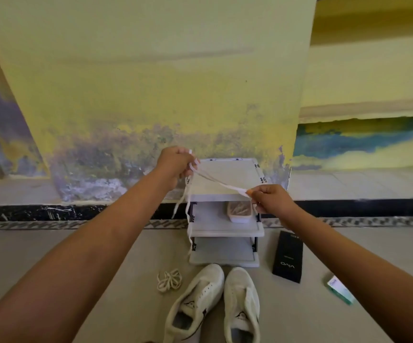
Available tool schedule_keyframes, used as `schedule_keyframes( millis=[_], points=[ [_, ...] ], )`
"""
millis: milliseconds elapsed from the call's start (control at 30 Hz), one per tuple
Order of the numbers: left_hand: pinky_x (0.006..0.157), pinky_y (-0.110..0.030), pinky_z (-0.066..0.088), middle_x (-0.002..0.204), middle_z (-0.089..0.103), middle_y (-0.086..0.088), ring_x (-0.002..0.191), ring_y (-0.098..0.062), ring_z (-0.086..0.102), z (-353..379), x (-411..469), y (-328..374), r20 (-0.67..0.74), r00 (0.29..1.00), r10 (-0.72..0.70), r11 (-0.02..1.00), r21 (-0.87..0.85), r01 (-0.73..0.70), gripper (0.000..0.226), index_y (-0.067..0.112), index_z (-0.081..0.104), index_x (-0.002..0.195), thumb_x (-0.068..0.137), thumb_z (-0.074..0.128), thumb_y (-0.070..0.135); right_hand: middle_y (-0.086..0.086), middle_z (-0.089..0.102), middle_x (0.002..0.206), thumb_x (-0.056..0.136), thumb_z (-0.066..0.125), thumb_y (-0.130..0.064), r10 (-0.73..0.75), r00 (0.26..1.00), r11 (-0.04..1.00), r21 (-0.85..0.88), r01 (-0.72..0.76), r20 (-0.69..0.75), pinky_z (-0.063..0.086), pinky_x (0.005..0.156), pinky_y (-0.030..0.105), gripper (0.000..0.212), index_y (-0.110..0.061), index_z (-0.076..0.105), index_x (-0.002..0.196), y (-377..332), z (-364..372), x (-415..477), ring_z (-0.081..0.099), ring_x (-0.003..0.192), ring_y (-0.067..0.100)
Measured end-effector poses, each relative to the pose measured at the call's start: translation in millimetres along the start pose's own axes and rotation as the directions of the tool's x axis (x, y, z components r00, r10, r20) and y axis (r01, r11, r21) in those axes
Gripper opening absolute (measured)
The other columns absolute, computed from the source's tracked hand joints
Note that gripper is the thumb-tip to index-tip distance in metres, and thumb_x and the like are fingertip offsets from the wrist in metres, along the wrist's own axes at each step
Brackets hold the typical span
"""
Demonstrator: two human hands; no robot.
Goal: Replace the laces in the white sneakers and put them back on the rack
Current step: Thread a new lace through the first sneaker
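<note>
Lacing has not yet begun: a white lace point(215, 180) is held stretched between the left hand point(175, 164) and right hand point(271, 198), each pinching it, above the rack point(225, 229). Both sneakers point(215, 303) lie unlaced on the floor before the rack's front edge, beside a coiled lace point(169, 280). An end must next be fed through an eyelet. "vivo" is read on the black box point(287, 256).

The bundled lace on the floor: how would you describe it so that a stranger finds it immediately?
Start at the small white rack against the wall, then look down to the two white sneakers on the floor before it. Just left of the left sneaker lies the bundled lace, a cream knot of loops, unlike the loose lace stretched between the hands.
</note>
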State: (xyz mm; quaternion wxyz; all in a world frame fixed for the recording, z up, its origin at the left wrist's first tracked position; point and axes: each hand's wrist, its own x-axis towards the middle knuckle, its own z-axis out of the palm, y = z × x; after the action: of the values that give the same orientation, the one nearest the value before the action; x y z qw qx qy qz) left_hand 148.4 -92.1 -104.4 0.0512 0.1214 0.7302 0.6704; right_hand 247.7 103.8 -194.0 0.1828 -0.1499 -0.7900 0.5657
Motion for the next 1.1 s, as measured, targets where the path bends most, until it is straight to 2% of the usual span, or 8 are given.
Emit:
schedule_keyframes(
  millis=[200, 333, 467, 567, 667, 767, 900, 1100],
  points=[
    [0.041, -0.016, 0.038, 0.074, 0.064, -0.008, 0.045, -0.008, 0.051, 21, 19, -32, 0.106, 0.993, -0.058, 0.998, 0.009, 0.057, 0.014, 0.009, 0.056, 0.081, 0.093, 0.052, 0.003, 0.003, 0.054, 0.063, 0.092, 0.056, -0.012, 0.094, 0.973, 0.985, -0.16, -0.06, 0.21, 0.043, 0.049, 0.012, 0.021, -0.011, 0.068, 0.074, 30, 2, 12, 0.047, 0.053, 0.01],
    [0.063, -0.022, 0.045, 0.069, 0.065, 0.001, 0.055, -0.007, 0.057, 34, 32, -45, 0.254, 0.957, -0.141, 0.99, 0.004, 0.144, 0.019, 0.014, 0.062, 0.081, 0.091, 0.048, 0.007, -0.001, 0.063, 0.086, 0.091, 0.055, -0.014, 0.323, 0.778, 0.878, -0.478, -0.033, 0.54, 0.048, 0.066, 0.016, 0.021, -0.023, 0.073, 0.092, 47, -1, 16, 0.054, 0.071, 0.009],
    [0.068, -0.026, 0.054, 0.056, 0.061, 0.005, 0.059, -0.011, 0.061, 47, 38, -60, 0.389, 0.901, -0.193, 0.966, -0.084, 0.243, 0.02, 0.011, 0.061, 0.085, 0.094, 0.043, 0.01, 0.003, 0.065, 0.109, 0.093, 0.052, -0.017, 0.412, 0.628, 0.888, -0.446, -0.115, 0.66, 0.05, 0.085, 0.021, 0.022, -0.028, 0.07, 0.1, 62, 15, 19, 0.059, 0.096, 0.014],
    [0.061, -0.025, 0.056, 0.054, 0.058, 0.003, 0.051, -0.011, 0.059, 57, 37, -74, 0.452, 0.875, -0.173, 0.961, -0.119, 0.251, 0.019, 0.005, 0.06, 0.091, 0.097, 0.043, 0.01, 0.007, 0.061, 0.123, 0.098, 0.037, -0.021, 0.312, 0.644, 0.944, -0.153, -0.291, 0.699, 0.043, 0.098, 0.03, 0.032, -0.017, 0.06, 0.119, 69, 30, 23, 0.056, 0.115, 0.021],
    [0.054, -0.022, 0.051, 0.054, 0.059, 0.002, 0.048, -0.01, 0.056, 65, 28, -95, 0.501, 0.854, -0.139, 0.959, -0.147, 0.242, 0.017, 0.002, 0.062, 0.093, 0.096, 0.046, 0.007, 0.012, 0.067, 0.111, 0.1, 0.024, -0.038, 0.322, 0.754, 0.738, 0.347, -0.579, 0.573, 0.042, 0.097, 0.034, 0.05, -0.008, 0.061, 0.113, 72, 45, 27, 0.06, 0.108, 0.025],
    [0.055, -0.02, 0.052, 0.062, 0.065, 0.002, 0.054, -0.008, 0.06, 68, 11, -122, 0.532, 0.829, -0.172, 0.96, -0.097, 0.262, 0.018, 0.01, 0.068, 0.088, 0.094, 0.051, 0.009, 0.012, 0.068, 0.091, 0.097, 0.025, -0.054, 0.436, 0.775, 0.627, 0.463, -0.626, 0.457, 0.044, 0.091, 0.037, 0.058, -0.008, 0.061, 0.105, 73, 56, 29, 0.061, 0.091, 0.025],
    [0.062, -0.02, 0.052, 0.07, 0.069, 0.003, 0.061, -0.007, 0.062, 61, -7, -154, 0.585, 0.786, -0.2, 0.975, 0.042, 0.217, 0.019, 0.016, 0.071, 0.083, 0.092, 0.055, 0.011, 0.008, 0.067, 0.069, 0.099, 0.03, -0.046, 0.483, 0.785, 0.456, 0.654, -0.604, 0.388, 0.052, 0.062, 0.03, 0.051, -0.005, 0.059, 0.102, 67, 57, 34, 0.06, 0.068, 0.02],
    [0.061, -0.018, 0.051, 0.071, 0.067, 0.002, 0.061, -0.006, 0.063, 46, -49, -201, 0.572, 0.71, -0.411, 0.91, 0.209, 0.358, 0.016, 0.01, 0.066, 0.089, 0.093, 0.051, 0.009, 0.0, 0.049, 0.062, 0.099, 0.034, -0.014, 0.54, 0.8, 0.557, 0.602, -0.572, 0.261, 0.049, 0.068, 0.029, 0.03, -0.005, 0.062, 0.092, 70, 44, 33, 0.047, 0.057, 0.012]
  ],
)
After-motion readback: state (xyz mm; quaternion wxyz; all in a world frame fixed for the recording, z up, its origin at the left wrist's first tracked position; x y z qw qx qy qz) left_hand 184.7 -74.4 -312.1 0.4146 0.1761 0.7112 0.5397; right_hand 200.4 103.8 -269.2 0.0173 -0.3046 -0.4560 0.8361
